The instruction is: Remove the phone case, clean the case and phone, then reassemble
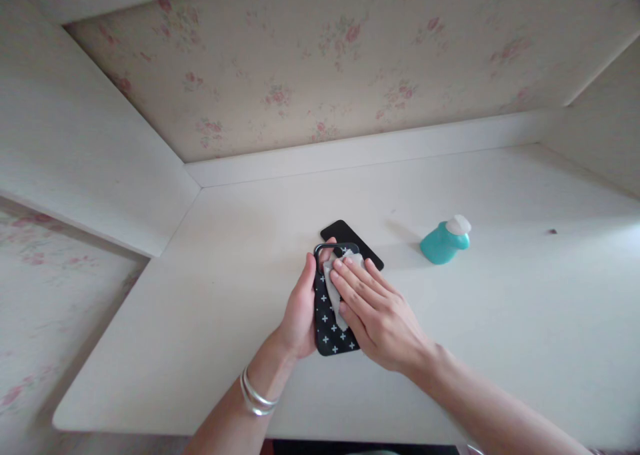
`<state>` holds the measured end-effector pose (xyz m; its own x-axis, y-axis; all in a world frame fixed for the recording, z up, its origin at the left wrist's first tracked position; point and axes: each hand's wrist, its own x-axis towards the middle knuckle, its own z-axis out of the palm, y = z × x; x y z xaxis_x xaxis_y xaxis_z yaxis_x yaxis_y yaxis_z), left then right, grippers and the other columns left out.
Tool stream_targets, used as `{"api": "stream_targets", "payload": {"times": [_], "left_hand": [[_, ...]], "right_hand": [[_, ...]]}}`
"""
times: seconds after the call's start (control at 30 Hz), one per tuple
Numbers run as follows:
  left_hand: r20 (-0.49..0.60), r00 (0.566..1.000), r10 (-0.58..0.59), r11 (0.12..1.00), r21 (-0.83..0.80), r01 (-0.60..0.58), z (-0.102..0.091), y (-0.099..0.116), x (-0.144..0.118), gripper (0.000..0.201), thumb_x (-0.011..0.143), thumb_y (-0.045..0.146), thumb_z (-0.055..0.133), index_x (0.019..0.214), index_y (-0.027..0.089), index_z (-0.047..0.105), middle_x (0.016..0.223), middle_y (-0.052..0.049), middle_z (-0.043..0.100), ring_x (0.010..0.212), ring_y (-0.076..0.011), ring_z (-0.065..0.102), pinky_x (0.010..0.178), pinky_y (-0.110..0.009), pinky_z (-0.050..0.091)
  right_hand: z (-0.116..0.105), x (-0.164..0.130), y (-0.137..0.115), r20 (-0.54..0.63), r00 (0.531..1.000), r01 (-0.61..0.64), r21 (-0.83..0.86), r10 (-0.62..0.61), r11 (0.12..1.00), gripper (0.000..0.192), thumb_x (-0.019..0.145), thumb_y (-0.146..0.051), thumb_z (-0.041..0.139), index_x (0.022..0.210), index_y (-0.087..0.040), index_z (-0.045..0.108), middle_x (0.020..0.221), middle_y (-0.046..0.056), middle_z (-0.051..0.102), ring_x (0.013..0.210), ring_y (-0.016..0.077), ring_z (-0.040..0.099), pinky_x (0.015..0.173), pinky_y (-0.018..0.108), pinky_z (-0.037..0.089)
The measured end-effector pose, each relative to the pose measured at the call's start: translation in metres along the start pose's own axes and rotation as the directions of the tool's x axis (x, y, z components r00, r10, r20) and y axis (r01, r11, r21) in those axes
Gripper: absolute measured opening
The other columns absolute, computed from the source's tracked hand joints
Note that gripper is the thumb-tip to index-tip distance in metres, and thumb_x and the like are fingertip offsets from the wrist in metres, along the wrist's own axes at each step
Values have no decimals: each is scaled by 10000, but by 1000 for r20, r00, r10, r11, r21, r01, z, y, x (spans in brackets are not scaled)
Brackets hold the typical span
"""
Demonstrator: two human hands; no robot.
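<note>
My left hand (299, 311) grips a black phone case (327, 338) patterned with white crosses, thumb along its left edge and other fingers mostly hidden behind. The case is held up over the table, its camera cutout at the top. With fingers stretched flat, my right hand (380, 311) presses a pale grey cloth or wipe (336, 301) against the case's face. Just beyond the case, a black phone (345, 232) lies flat on the table, partly covered by the case and my hand.
A teal spray bottle (439, 243) with a white top stands to the right on the white table (240, 295). Farther right lies a tiny dark bit (553, 231). White panels flank the table, and flowered wallpaper (300, 68) covers the wall behind.
</note>
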<state>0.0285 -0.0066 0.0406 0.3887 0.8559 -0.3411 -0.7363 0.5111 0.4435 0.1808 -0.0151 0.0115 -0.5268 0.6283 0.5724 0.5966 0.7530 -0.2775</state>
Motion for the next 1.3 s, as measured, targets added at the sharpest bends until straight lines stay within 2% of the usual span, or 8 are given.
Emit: {"api": "stream_targets", "payload": {"times": [0.17,0.27,0.47,0.57,0.8,1.0,1.13,1.3], "left_hand": [[69,990,-124,992,-7,124,0,-5,0,545,982,527,414,1417,217,519,1417,-83,570,1377,-255,452,1175,-370,291],[81,988,-133,991,30,131,2,-7,-1,523,982,515,428,1403,225,536,1402,-74,585,1388,-259,437,1181,-381,282],[71,990,-121,993,22,120,1,-7,0,542,978,522,432,1412,213,528,1393,-85,591,1391,-266,433,1188,-385,269],[31,998,-47,999,-13,48,-1,-7,2,563,980,537,410,1431,215,506,1405,-85,581,1384,-258,443,1192,-380,268],[-81,990,112,993,-12,-113,-4,8,0,521,958,543,452,1454,383,440,1352,-49,615,1250,-272,577,1087,-485,419],[-168,956,239,969,-18,-245,-8,20,-3,463,968,524,440,1428,488,412,1272,-47,646,1132,-243,646,926,-497,532],[-128,981,142,989,-28,-147,-5,15,-3,477,973,551,397,1434,436,435,1238,-66,658,1016,-216,685,857,-427,567],[-51,999,-12,995,-101,7,-4,0,-1,531,953,569,433,1421,327,501,1133,-76,694,899,-192,703,911,-364,541]], "right_hand": [[-4,0,4,-31,994,-107,-45,105,993,648,999,-166,418,1584,-170,142,1567,110,340,1467,270,289,1192,539,297],[-6,1,6,-47,989,-141,-42,139,989,664,1005,-169,407,1590,-187,93,1573,105,328,1474,269,274,1187,548,304],[-4,2,4,-47,987,-154,-36,153,987,665,1003,-167,419,1588,-164,104,1572,132,331,1478,274,264,1182,551,313],[-1,1,0,-8,991,-132,-19,132,991,645,1000,-162,424,1582,-142,147,1579,136,315,1485,276,243,1190,533,309],[6,-5,-13,109,992,48,76,-57,996,525,990,-165,435,1498,-55,364,1550,148,361,1483,281,236,1206,518,278],[11,-7,-27,186,933,268,216,-309,939,449,989,-187,439,1414,-49,485,1515,109,418,1457,245,306,1218,448,272],[13,-3,-26,133,935,297,218,-330,930,433,992,-187,432,1394,-44,503,1496,116,446,1461,236,293,1214,429,283],[13,4,-17,41,983,173,123,-179,977,542,970,-131,443,1490,-7,351,1508,200,408,1478,271,234,1186,483,330]]}}
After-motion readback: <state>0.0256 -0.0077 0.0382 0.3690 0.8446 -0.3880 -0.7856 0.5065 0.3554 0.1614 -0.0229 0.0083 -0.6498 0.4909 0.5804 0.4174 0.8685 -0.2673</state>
